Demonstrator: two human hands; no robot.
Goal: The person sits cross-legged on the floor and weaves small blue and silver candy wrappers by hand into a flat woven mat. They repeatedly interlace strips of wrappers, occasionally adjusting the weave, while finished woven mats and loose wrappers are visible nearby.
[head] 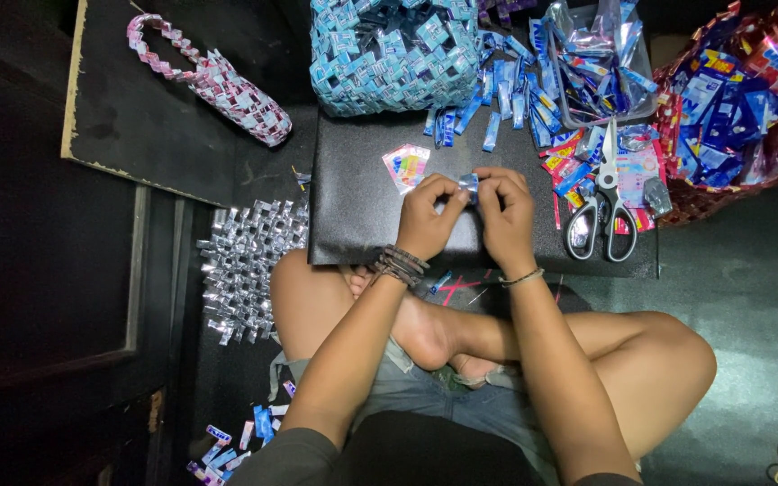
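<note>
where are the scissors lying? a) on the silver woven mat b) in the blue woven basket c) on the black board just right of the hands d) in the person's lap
c: the scissors lie flat on the black board, on wrappers to the right of the right hand, with their handles toward the person.

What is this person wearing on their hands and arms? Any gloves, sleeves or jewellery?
No gloves: both hands are bare. The left hand has a stack of dark braided bracelets around its wrist. The right hand has one thin, pale bangle at the wrist. Both forearms are uncovered; dark short sleeves show only at the bottom edge of the picture.
</note>
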